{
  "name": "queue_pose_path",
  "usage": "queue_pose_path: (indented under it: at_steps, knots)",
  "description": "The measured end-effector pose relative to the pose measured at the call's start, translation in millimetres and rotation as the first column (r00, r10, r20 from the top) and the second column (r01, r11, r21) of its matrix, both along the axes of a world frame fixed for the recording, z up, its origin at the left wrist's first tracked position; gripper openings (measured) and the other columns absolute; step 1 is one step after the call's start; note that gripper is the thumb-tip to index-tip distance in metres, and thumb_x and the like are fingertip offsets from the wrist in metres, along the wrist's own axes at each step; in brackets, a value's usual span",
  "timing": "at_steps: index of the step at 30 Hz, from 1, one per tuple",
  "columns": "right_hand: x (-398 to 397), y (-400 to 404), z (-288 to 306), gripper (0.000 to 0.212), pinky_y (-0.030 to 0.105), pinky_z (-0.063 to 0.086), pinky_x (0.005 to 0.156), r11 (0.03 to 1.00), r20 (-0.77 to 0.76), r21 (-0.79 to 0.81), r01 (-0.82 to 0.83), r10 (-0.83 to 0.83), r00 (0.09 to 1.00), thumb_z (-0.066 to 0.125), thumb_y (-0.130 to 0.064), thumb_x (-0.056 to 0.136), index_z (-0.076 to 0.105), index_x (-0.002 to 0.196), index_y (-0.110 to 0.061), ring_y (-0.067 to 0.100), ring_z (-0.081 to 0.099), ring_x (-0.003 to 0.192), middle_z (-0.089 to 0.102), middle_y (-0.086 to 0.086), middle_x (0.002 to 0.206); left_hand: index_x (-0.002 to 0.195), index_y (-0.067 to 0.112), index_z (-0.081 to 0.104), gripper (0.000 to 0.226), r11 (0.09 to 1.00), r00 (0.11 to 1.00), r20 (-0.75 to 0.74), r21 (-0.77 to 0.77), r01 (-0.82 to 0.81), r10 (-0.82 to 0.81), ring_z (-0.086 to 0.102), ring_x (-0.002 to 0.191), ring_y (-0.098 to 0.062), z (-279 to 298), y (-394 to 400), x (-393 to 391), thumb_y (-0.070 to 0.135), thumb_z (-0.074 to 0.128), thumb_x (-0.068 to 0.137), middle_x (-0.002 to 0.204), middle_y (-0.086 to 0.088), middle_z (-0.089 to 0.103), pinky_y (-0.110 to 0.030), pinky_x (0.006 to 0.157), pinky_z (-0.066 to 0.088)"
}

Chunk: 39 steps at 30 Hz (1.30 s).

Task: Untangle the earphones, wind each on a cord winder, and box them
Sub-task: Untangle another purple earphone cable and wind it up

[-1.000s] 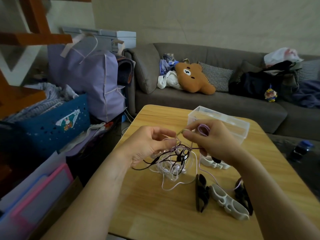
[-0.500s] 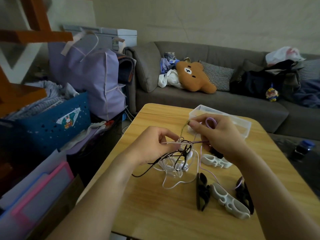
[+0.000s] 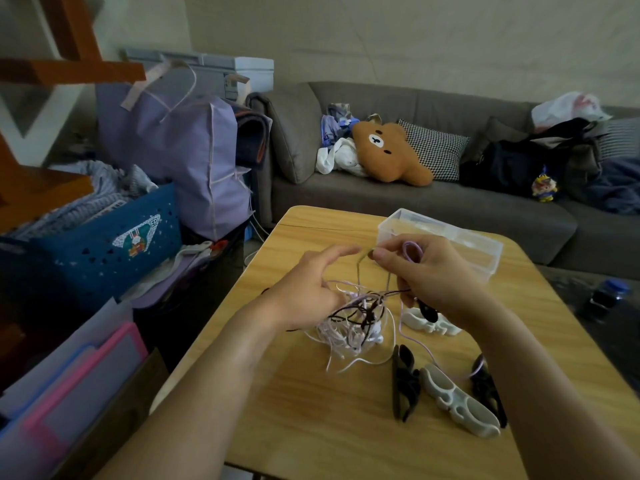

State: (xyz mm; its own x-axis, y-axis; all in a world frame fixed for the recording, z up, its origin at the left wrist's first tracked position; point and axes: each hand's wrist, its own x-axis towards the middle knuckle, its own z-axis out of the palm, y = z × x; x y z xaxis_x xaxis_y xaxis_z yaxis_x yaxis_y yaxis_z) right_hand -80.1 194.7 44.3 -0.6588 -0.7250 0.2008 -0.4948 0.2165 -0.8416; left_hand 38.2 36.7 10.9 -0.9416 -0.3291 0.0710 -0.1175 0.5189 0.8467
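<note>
Earphone tangle (image 3: 356,320) mid-table, between both hands. Right hand (image 3: 436,275) pinches olive cord (image 3: 362,263), lilac loop (image 3: 412,251) on fingers; left hand (image 3: 308,289) fingers loose, apart. Cords light, limp, snag-prone (pull gently): grip near plugs, not thin wire

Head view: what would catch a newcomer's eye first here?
First, the knotted bundle of white, black and lilac earphone cords in the middle of the light wooden table, worked by both hands: the right hand pinches an olive-green cord lifted from it. Behind the hands stands a clear plastic box. Farther back, a brown bear-shaped plush cushion lies on the grey sofa.
</note>
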Motion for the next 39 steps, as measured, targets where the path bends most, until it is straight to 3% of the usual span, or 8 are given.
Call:
queue_pose_path:
  at_steps: [4,8,14,18,25,28,32,39]
  knots:
    - [3.7,-2.6,0.6,0.029,0.036,0.048,0.051,0.999,-0.044,-0.045,0.025,-0.027,0.999,0.054,-0.041,0.099,0.074,0.088,-0.024,0.013,0.053,0.046,0.054,-0.006,0.048,0.11,0.027,0.07,0.021,0.986,0.99,-0.002,0.095,0.14,-0.14,0.069,0.081,-0.007,3.3,11.2,2.9,0.027,0.074,0.089,0.112,0.008,0.069,-0.029,0.079,0.056]
    - [-6.3,-1.4,-1.6,0.046,0.028,0.039,0.056,0.982,-0.183,-0.023,0.185,-0.187,0.965,0.04,-0.048,0.103,0.074,0.081,-0.024,-0.001,0.051,0.05,0.063,-0.003,0.063,0.088,0.017,0.074,0.026,0.995,0.999,-0.024,-0.094,-0.033,0.031,0.067,0.087,-0.009,-4.7,4.1,-1.4,0.042,0.068,0.091,0.089,0.005,0.072,-0.041,0.089,0.054]
    - [-22.5,12.1,-2.2,0.059,0.028,0.038,0.058,0.943,-0.186,0.086,0.322,-0.302,0.935,0.037,-0.047,0.105,0.07,0.067,-0.017,0.01,0.054,0.053,0.057,-0.008,0.049,0.076,0.019,0.064,0.027,0.915,0.935,-0.015,-0.204,-0.349,0.354,0.062,0.072,-0.015,-6.8,-15.6,2.3,0.04,0.065,0.093,0.075,0.001,0.066,-0.03,0.061,0.045]
    - [-17.7,11.2,1.8,0.054,0.023,0.043,0.05,0.965,0.032,0.043,0.257,-0.259,0.965,0.043,-0.047,0.103,0.07,0.075,-0.009,0.006,0.052,0.042,0.065,0.003,0.053,0.078,0.023,0.064,0.016,0.859,0.87,-0.134,-0.146,-0.491,0.475,0.061,0.074,-0.013,-7.1,-19.8,0.9,0.03,0.071,0.09,0.08,0.007,0.065,-0.025,0.061,0.042]
    - [-0.2,7.5,11.2,0.028,0.024,0.047,0.047,0.994,0.068,-0.113,-0.011,0.019,0.997,0.058,-0.027,0.1,0.072,0.09,-0.005,0.017,0.068,0.061,0.074,0.01,0.076,0.124,0.034,0.058,0.048,0.952,0.896,-0.378,-0.101,-0.288,0.231,0.047,0.124,-0.002,1.8,9.8,-3.0,0.012,0.069,0.082,0.117,0.028,0.054,-0.029,0.11,0.037]
    - [2.9,9.3,15.9,0.027,0.02,0.041,0.045,0.989,0.042,-0.088,-0.116,0.12,0.992,0.06,-0.026,0.099,0.073,0.086,-0.007,0.014,0.056,0.054,0.071,0.007,0.071,0.125,0.034,0.058,0.043,0.997,0.906,-0.422,-0.046,-0.068,0.043,0.059,0.111,0.008,8.2,27.6,-4.9,0.014,0.071,0.089,0.11,0.018,0.069,-0.013,0.099,0.043]
    - [1.9,11.3,17.7,0.029,0.02,0.036,0.046,0.986,0.049,-0.136,-0.094,0.101,0.994,0.06,-0.026,0.099,0.072,0.081,-0.007,0.014,0.048,0.053,0.062,0.003,0.061,0.102,0.03,0.073,0.013,0.996,0.92,-0.389,-0.054,-0.069,0.043,0.066,0.089,0.0,10.4,34.3,-7.7,0.022,0.07,0.091,0.085,0.013,0.074,-0.005,0.076,0.043]
    - [-2.1,11.5,14.0,0.02,0.037,0.059,0.06,0.998,-0.025,-0.046,-0.04,0.039,0.999,0.064,-0.031,0.095,0.07,0.092,-0.012,0.024,0.068,0.068,0.073,0.004,0.081,0.083,0.029,0.073,0.019,0.99,0.916,-0.374,0.048,-0.135,0.143,0.066,0.075,0.0,13.0,30.3,-4.6,0.043,0.077,0.07,0.081,0.013,0.073,-0.022,0.07,0.051]
